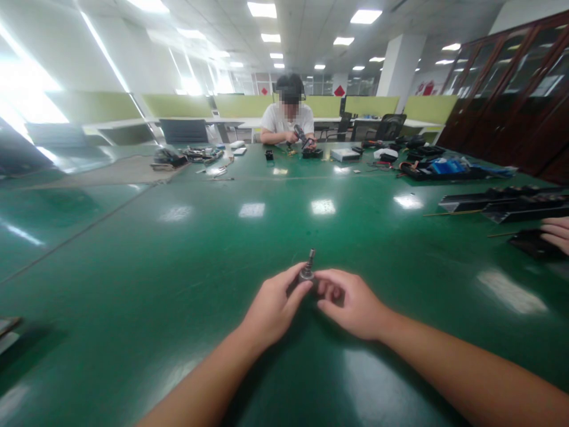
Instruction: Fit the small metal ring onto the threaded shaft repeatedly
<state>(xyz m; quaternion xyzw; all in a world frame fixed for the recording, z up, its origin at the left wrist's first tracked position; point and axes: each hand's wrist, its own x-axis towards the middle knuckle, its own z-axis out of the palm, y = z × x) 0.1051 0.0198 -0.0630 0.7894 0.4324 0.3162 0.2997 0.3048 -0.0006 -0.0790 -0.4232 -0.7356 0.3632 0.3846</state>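
A small grey metal part with a round base and a thin stepped shaft [308, 270] stands upright above the green table in front of me. My left hand [276, 301] pinches its base between thumb and forefinger. To the right of it is my right hand [354, 303], its thumb and forefinger apart and the other fingers loosely curled. The right forefinger's tip reaches the base's side; whether it touches, I cannot tell. Nothing shows between the right thumb and fingers. The underside of the metal part is hidden by my left hand.
Across the green table [178, 249], a person [287, 115] handles a dark tool. Black metal channels [524, 204] lie at right, near another person's hand [556, 232] on a black object. A blue bundle [448, 166], a white box [345, 155] and loose parts [202, 155] line the far side.
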